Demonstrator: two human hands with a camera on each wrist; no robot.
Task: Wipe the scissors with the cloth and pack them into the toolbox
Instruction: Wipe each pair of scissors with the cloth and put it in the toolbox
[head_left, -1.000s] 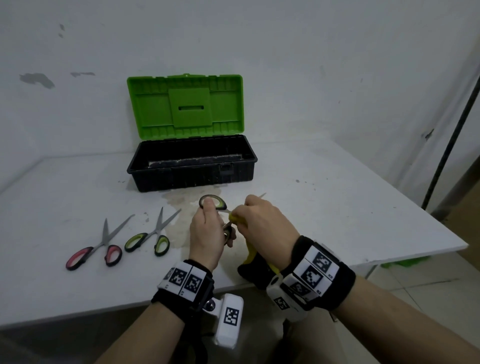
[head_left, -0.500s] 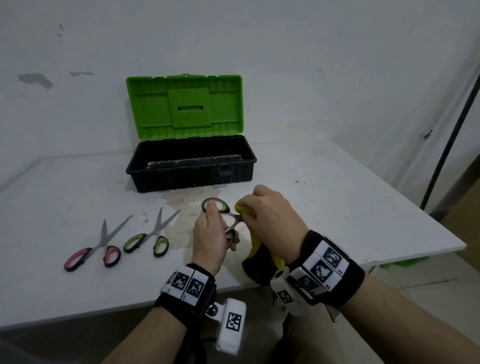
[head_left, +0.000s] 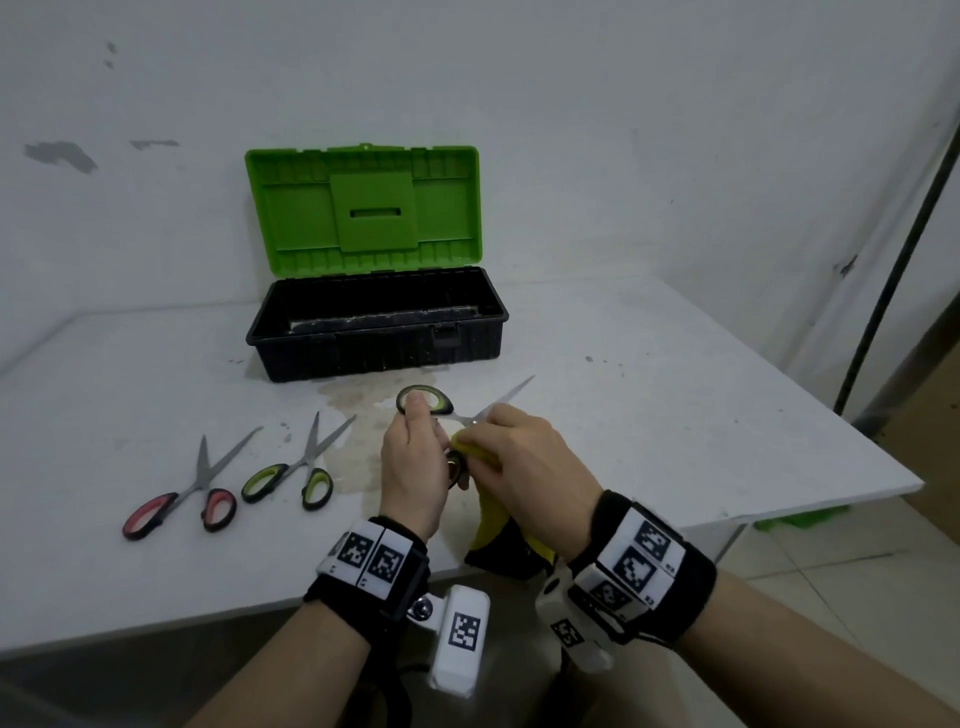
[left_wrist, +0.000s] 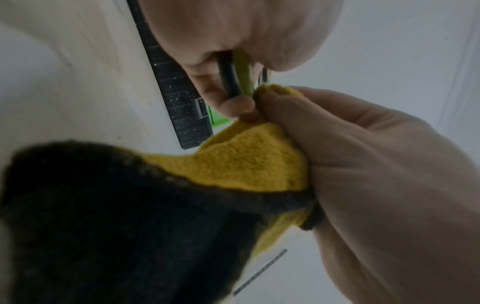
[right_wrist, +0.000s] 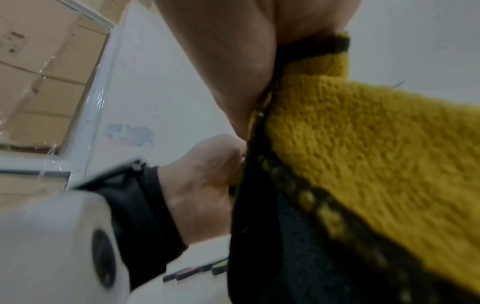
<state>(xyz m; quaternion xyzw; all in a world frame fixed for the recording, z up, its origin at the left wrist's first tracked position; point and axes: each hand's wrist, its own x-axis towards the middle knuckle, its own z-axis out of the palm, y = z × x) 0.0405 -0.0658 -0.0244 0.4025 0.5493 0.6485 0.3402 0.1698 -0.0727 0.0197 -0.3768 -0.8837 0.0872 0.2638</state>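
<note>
White-walled and bare, the room holds a white desk (head_left: 649, 415) where a person works over its front edge. Their left hand (head_left: 413, 470) grips the black-and-green handle loops of a pair of steel scissors (head_left: 441, 410), held above the desk with the blades pointing away to the right. Their right hand (head_left: 524, 467) is clenched around a yellow-and-black knitted cloth (head_left: 491, 525), pinching a fold of it against the blades near the pivot while the rest hangs down past the desk edge. Behind the hands stands a black plastic toolbox with an open green lid (head_left: 374, 332). On the desk to the left lie two more pairs, red-handled scissors (head_left: 182, 501) and green-handled scissors (head_left: 293, 475), side by side with blades parted.
</note>
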